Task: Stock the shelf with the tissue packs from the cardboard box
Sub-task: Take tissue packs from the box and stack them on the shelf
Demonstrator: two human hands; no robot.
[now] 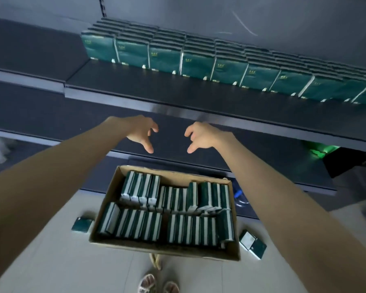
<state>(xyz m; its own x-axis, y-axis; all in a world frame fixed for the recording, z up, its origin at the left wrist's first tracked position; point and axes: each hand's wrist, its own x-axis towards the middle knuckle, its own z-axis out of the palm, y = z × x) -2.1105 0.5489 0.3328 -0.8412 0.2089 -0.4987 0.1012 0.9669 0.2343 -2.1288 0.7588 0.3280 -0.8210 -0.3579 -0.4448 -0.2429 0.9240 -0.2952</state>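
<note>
The brown cardboard box (135, 247) on the pale floor (51, 261) holds many dark green, white-striped tissue packs (135, 227). Above it the left hand (140, 132) and right hand (201, 136) are empty, fingers loosely bent. Behind, the grey metal shelf (156, 89) is partly filled. Next, I think: reach down, grab more packs

A shop: retail shelf (178, 89) faced with identical tissue packs (197, 64).

The shelf (135, 89) is showing as dark metal, matt on top, while its front lip (178, 112) is catching the light with a smooth, brushed sheen. The tissue packs (197, 64) standing on it are gleaming in glossy green plastic film. Nearer, the cardboard box (165, 249) is looking matt, brown and slightly rough. The floor (61, 261) is showing smooth pale tile with a faint sheen.
</note>
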